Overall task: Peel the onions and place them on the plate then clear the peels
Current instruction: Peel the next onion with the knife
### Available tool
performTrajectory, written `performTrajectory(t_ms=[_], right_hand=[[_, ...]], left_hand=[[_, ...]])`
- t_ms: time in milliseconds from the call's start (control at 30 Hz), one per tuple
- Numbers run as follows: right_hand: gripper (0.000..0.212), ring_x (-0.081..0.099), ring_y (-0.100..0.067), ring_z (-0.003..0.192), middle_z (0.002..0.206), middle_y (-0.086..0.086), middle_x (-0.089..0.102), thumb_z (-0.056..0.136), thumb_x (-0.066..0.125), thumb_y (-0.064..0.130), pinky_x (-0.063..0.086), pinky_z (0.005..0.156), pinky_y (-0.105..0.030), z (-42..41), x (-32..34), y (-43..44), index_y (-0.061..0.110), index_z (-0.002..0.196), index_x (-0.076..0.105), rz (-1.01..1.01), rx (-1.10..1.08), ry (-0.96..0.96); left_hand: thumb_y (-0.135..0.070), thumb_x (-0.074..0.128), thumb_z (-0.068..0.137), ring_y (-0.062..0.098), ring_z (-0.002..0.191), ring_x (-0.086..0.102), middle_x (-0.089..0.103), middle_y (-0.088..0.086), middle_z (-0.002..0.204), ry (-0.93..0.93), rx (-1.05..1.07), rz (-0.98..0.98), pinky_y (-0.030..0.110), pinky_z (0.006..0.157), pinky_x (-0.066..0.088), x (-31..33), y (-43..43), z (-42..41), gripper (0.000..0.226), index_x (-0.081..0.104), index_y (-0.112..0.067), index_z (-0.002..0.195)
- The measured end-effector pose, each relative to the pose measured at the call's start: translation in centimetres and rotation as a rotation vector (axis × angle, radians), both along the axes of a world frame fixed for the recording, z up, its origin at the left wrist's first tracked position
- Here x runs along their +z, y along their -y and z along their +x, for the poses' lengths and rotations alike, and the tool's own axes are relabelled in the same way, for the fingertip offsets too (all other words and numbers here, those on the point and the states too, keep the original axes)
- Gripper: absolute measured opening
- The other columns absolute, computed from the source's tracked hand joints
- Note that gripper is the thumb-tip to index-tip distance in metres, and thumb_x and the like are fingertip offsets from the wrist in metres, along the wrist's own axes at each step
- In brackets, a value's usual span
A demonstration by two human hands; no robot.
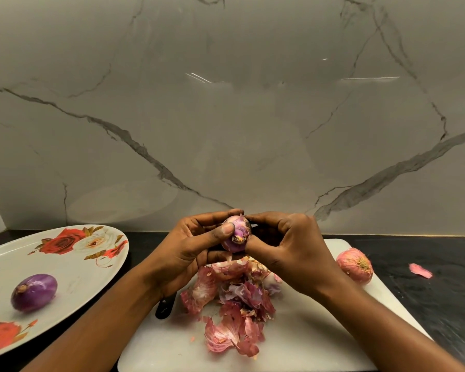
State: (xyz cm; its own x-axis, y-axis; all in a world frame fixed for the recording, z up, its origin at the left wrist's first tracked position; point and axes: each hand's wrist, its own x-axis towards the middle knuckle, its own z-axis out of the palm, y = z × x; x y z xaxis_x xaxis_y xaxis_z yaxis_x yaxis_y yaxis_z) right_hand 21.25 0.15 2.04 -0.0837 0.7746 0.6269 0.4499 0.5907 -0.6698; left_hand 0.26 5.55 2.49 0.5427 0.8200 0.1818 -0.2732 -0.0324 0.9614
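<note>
Peeling looks about halfway through. One peeled onion lies on the flowered plate at the lower left of the frame. A second onion, mostly bare and purple with scraps of skin still on it, is held at the centre of the frame above the white cutting board. The left hand curls round it with the thumb pressed on its face, and the right hand pinches at its top edge. A third onion sits unpeeled at the board's right edge. Peels lie heaped on the board below the hands, and a stray scrap lies on the dark counter at the right. Left to do, I judge: finish and plate this onion, peel the third, and clear the peels.
</note>
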Motion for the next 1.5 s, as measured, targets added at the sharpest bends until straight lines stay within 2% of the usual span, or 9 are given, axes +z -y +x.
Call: performTrajectory(t_ms=[133, 333, 500, 800, 1033, 1133, 1267, 1367, 1500], right_hand=[[0.027, 0.076, -0.005, 0.079, 0.094, 0.010, 0.080, 0.093, 0.072, 0.005, 0.064, 0.070, -0.025, 0.40, -0.21, -0.41, 0.016, 0.116, 0.081, 0.075, -0.108, 0.076], [0.030, 0.078, -0.009, 0.082, 0.095, 0.009, 0.081, 0.095, 0.066, 0.003, 0.066, 0.074, -0.029, 0.25, -0.11, -0.44, 0.015, 0.119, 0.079, -0.004, -0.043, -0.022], [0.035, 0.078, -0.005, 0.097, 0.109, 0.007, 0.081, 0.093, 0.080, 0.023, 0.064, 0.083, -0.027, 0.40, 0.32, -0.13, 0.015, 0.126, 0.076, -0.041, 0.058, -0.048], [0.036, 0.078, -0.005, 0.095, 0.108, 0.010, 0.081, 0.089, 0.082, 0.028, 0.065, 0.081, -0.028, 0.44, 0.41, 0.08, 0.023, 0.124, 0.076, -0.021, 0.063, 0.014], [0.031, 0.078, -0.014, 0.082, 0.097, 0.007, 0.082, 0.096, 0.066, 0.005, 0.067, 0.072, -0.035, 0.57, -0.06, -0.58, 0.015, 0.123, 0.078, -0.001, -0.027, 0.013], [0.035, 0.078, -0.011, 0.091, 0.107, 0.006, 0.080, 0.097, 0.066, 0.005, 0.066, 0.078, -0.031, 0.44, -0.17, -0.61, 0.014, 0.130, 0.074, 0.006, -0.008, 0.019], [0.041, 0.076, -0.003, 0.102, 0.117, 0.002, 0.078, 0.094, 0.077, 0.011, 0.064, 0.086, -0.026, 0.72, 0.13, -0.41, 0.014, 0.134, 0.070, 0.034, 0.002, -0.057], [0.035, 0.076, -0.001, 0.101, 0.114, 0.005, 0.080, 0.091, 0.083, 0.014, 0.064, 0.087, -0.025, 0.61, 0.18, -0.18, 0.015, 0.126, 0.077, 0.127, -0.005, 0.034], [0.029, 0.076, 0.000, 0.099, 0.112, 0.007, 0.080, 0.092, 0.082, 0.014, 0.064, 0.084, -0.026, 0.58, 0.08, -0.33, 0.016, 0.120, 0.080, 0.207, -0.023, 0.092]], left_hand=[[-0.014, 0.071, 0.092, 0.048, 0.117, 0.069, 0.068, 0.025, 0.135, 0.018, -0.066, -0.019, 0.049, 0.093, 0.063, -0.19, -0.07, -0.06, 0.042, 0.071, -0.006, 0.133], [-0.018, 0.075, 0.087, 0.047, 0.122, 0.068, 0.068, 0.024, 0.136, 0.039, -0.047, -0.033, 0.052, 0.095, 0.060, -0.16, -0.35, -0.16, 0.047, 0.072, -0.007, 0.132], [-0.020, 0.074, 0.088, 0.041, 0.120, 0.070, 0.069, 0.024, 0.134, 0.049, -0.036, -0.026, 0.052, 0.095, 0.060, -0.03, -0.31, -0.25, 0.043, 0.074, -0.009, 0.129], [-0.012, 0.069, 0.093, 0.040, 0.117, 0.072, 0.069, 0.024, 0.132, 0.009, -0.033, -0.021, 0.043, 0.086, 0.066, 0.07, -0.02, -0.18, 0.037, 0.073, -0.007, 0.130], [-0.022, 0.079, 0.081, 0.048, 0.116, 0.070, 0.070, 0.024, 0.132, 0.020, -0.040, -0.031, 0.048, 0.089, 0.064, 0.25, 0.16, -0.10, 0.048, 0.075, -0.009, 0.127], [-0.024, 0.079, 0.080, 0.048, 0.115, 0.070, 0.070, 0.023, 0.131, 0.037, -0.016, -0.022, 0.049, 0.090, 0.062, 0.30, 0.09, -0.11, 0.048, 0.075, -0.010, 0.126], [-0.015, 0.073, 0.091, 0.049, 0.114, 0.070, 0.069, 0.026, 0.131, 0.082, 0.023, -0.050, 0.038, 0.078, 0.067, 0.27, -0.15, -0.04, 0.042, 0.069, -0.006, 0.132], [-0.015, 0.072, 0.093, 0.046, 0.115, 0.071, 0.070, 0.024, 0.131, 0.079, 0.040, -0.023, 0.050, 0.092, 0.059, 0.07, -0.41, -0.09, 0.038, 0.071, -0.008, 0.131], [-0.013, 0.068, 0.090, 0.041, 0.106, 0.075, 0.073, 0.022, 0.127, 0.073, 0.063, -0.034, 0.036, 0.073, 0.068, 0.36, 0.01, 0.16, 0.042, 0.068, -0.005, 0.131]])
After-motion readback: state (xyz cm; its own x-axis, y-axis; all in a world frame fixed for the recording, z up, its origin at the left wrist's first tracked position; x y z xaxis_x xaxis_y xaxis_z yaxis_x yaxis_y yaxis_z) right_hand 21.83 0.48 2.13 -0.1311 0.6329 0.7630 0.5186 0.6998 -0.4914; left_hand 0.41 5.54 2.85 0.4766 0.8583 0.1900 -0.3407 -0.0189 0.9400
